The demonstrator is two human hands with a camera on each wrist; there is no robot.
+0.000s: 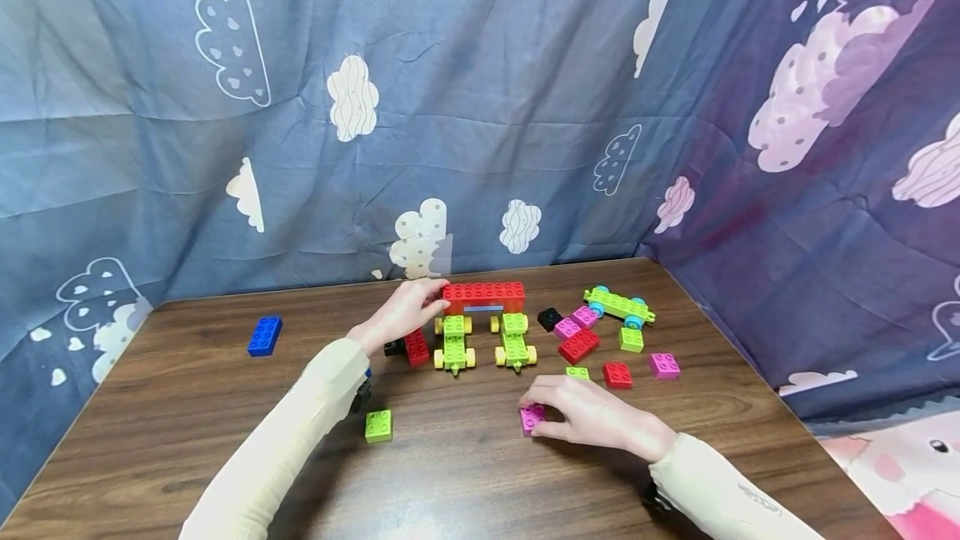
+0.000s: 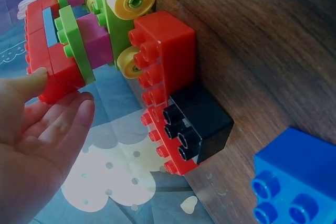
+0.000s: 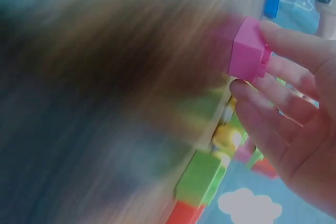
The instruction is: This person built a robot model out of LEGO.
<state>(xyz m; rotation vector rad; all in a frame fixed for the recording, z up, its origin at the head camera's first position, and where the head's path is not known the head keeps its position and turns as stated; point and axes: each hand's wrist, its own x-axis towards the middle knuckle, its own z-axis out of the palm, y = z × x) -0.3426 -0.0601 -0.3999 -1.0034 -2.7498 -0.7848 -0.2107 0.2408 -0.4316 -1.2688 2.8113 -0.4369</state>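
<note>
My left hand point(image 1: 405, 307) holds the end of a long red row of bricks point(image 1: 486, 297), thumb on one side and fingers on the other. In the left wrist view, pink bricks point(image 2: 96, 39) and thin lime plates join this row to lime wheeled bases point(image 2: 113, 19). Two such bases with yellow wheels point(image 1: 469, 357) stand side by side in the head view. Low over the front of the table, my right hand point(image 1: 588, 415) pinches a square pink brick point(image 3: 248, 48) between thumb and fingertips. Its studs face the palm.
Beside the left base are a red brick point(image 1: 417, 347) and a black brick point(image 2: 202, 121). A blue brick point(image 1: 265, 336) lies far left, a lime brick point(image 1: 378, 426) in front. Loose red, pink, lime and black bricks and a blue-wheeled lime base point(image 1: 618, 307) lie right.
</note>
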